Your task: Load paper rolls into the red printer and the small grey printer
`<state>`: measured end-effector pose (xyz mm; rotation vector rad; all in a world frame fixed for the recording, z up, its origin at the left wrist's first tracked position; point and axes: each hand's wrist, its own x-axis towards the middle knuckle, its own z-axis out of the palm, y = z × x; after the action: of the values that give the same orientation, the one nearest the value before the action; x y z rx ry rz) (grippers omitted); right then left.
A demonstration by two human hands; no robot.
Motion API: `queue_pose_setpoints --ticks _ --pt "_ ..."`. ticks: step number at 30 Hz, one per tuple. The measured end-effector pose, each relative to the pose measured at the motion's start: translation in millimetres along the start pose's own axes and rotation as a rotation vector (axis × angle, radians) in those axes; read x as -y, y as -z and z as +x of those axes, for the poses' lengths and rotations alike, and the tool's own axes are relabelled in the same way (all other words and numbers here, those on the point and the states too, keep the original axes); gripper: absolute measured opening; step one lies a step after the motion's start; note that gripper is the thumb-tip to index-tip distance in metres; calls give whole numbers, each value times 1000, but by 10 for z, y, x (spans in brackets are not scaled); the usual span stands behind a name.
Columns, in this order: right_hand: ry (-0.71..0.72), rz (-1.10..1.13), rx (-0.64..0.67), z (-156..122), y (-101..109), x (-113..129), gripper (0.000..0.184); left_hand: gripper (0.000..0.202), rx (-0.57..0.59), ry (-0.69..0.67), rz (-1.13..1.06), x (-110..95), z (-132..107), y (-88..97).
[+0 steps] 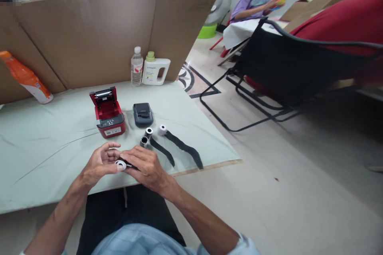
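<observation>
Both my hands meet over the near edge of the pale green table [44, 143]. My left hand [100, 162] and my right hand [143, 165] together pinch a small white paper roll [121, 164] with a dark strip trailing from it. Just beyond lie two more rolls [162, 130] [148, 132] with long dark unrolled strips [185, 149], and a third small roll end [144, 141]. A red receipt printer [108, 115] with its lid up stands behind my left hand. A dark grey printer [143, 114], lid down, sits to its right.
A water bottle [137, 66] and a white jug [155, 71] stand at the back by a cardboard screen [98, 28]. An orange bottle [25, 76] leans at the far left. A black folding chair [284, 71] stands on the floor to the right; a person in purple sits beyond.
</observation>
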<state>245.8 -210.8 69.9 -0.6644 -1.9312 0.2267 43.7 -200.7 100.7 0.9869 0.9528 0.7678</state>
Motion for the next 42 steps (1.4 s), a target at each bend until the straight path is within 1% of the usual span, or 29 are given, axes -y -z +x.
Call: queue_pose_setpoints --ticks 5,7,8,10,14,15,17,19,24,28,30,32,34,37,39,40,42 --pt "7 39 121 -24 20 -64 21 71 134 106 138 -127 95 125" --pt "-7 46 139 -25 22 -85 21 70 171 108 188 -155 93 141" --pt "-23 40 135 -22 20 -92 19 68 165 79 236 -166 78 136" --pt "-68 -6 113 -11 3 -101 16 62 100 -53 414 -178 25 99" --pt "-114 -202 102 35 -70 -97 12 34 -142 -487 911 -178 -92 -37" --pt "-111 -245 107 51 -87 -95 13 28 -187 -578 994 -176 -109 -65" --pt "-99 -291 110 85 -108 -89 13 19 -224 -691 1093 -175 -123 -99" --pt "-92 -294 113 118 -113 -84 12 19 -221 -736 1143 -180 -119 -100" --pt "-75 -350 103 192 -139 -94 20 37 -239 -796 1165 -212 -75 -54" --pt "-85 -331 118 285 -162 -119 24 28 -246 -815 1207 -303 -27 -14" --pt "-142 -263 124 343 -142 -134 35 27 -260 -845 1216 -385 11 41" --pt "-254 -153 93 397 -117 -160 54 28 -297 -866 1216 -478 79 137" --pt "-413 -2 44 437 -116 -208 69 28 -342 -867 1213 -562 189 269" --pt "-655 267 3 464 -198 -325 81 27 -386 -831 1189 -632 435 488" --pt "-784 444 -16 466 -295 -423 86 26 -405 -798 1141 -636 631 618" --pt "-831 526 -33 466 -346 -471 84 26 -407 -780 1109 -628 731 676" --pt "-880 668 -83 467 -440 -559 72 28 -396 -746 1051 -598 924 780"
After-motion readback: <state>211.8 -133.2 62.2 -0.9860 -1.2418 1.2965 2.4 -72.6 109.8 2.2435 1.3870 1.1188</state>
